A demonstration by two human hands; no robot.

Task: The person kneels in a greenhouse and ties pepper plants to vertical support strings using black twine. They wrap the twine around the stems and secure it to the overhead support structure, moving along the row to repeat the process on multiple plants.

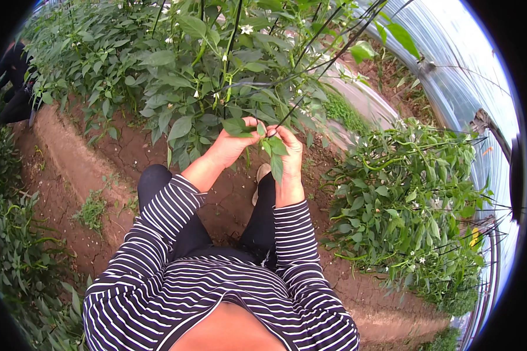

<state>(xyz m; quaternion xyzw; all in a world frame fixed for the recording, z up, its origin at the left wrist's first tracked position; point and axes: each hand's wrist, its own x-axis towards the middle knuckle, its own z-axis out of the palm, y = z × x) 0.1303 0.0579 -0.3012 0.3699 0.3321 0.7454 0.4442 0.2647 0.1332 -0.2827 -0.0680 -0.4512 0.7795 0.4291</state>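
A leafy shoot of a pepper plant (276, 147) with a small white bud is between my two hands, in front of the taller pepper plants (171, 85). My left hand (232, 144) pinches the shoot's stem from the left, and a broad leaf (237, 127) lies across its fingers. Fingers of my right hand (291, 151) close on a thin black string (293, 109) just beside the stem. This string slants tautly from the fingertips to the upper right. Where exactly it passes around the stem is hidden by fingers and leaves.
More pepper plants (404, 202) stand on the right, others (17, 263) along the left rim. Several black strings (236, 30) rise through the foliage ahead. A person (17, 83) in dark clothing crouches at far left. Clear plastic greenhouse film (461, 57) curves along the right. Cracked soil (219, 219) lies underfoot.
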